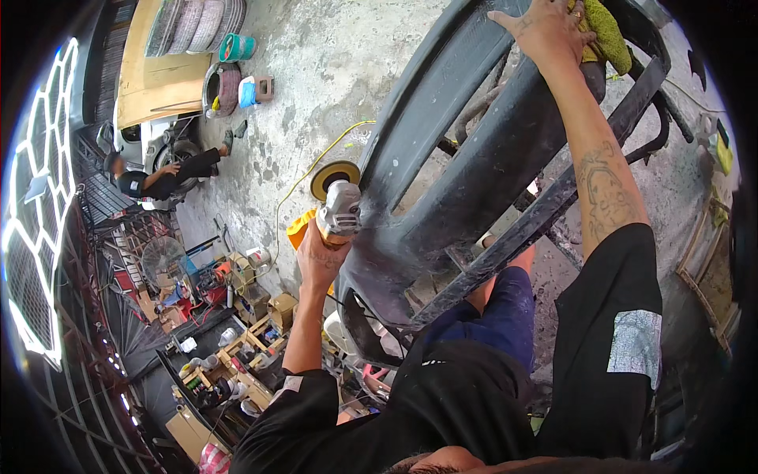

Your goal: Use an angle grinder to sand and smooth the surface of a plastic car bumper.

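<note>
A dark grey car bumper point(489, 146) stretches from the lower middle to the upper right. My left hand point(320, 257) is wrapped around an angle grinder point(340, 212) at the bumper's left end. The grinder's round disc point(335, 181) faces up beside the bumper's edge, and I cannot tell whether it touches. A patch of orange point(299, 227) shows beside my left fingers. My right hand point(550, 33) lies on the bumper's far end with thumb and fingers spread. A yellow-green cloth point(605, 35) sits beside and partly under its fingers.
A scuffed black metal frame point(505, 249) runs along the bumper's near side. A yellow cord point(282, 201) crosses the concrete floor. Another person point(158, 180) sits by a car wheel at left. Stacked tires point(207, 24), a teal bucket point(238, 48) and cluttered tools point(229, 363) lie around.
</note>
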Available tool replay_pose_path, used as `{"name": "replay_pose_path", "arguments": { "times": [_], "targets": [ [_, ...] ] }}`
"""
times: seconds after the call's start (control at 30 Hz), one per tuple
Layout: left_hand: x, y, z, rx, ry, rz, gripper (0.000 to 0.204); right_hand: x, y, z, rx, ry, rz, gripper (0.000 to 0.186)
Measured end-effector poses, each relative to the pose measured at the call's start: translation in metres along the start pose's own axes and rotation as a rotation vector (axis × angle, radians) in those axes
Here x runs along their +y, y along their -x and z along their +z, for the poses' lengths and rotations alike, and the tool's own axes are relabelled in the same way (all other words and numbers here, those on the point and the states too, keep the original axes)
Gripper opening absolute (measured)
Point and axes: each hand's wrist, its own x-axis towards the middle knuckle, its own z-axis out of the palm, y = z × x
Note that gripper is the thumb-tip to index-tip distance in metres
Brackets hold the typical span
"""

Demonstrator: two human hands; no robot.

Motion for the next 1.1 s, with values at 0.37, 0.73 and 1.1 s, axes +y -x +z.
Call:
{"name": "replay_pose_path", "arguments": {
  "times": [0.37,0.73,1.1],
  "targets": [
    [0.002,-0.004,-0.010,0.046,0.034,0.025,0.055,-0.006,0.007,-0.002,0.021,0.029,0.009,0.108],
    [-0.017,0.008,-0.015,0.166,0.189,-0.051,0.056,0.020,-0.015,0.027,0.084,0.034,-0.080,0.111],
    [-0.024,0.050,-0.035,0.236,0.285,-0.184,0.053,0.018,-0.015,0.031,0.147,0.052,-0.156,0.116]
  ]
}}
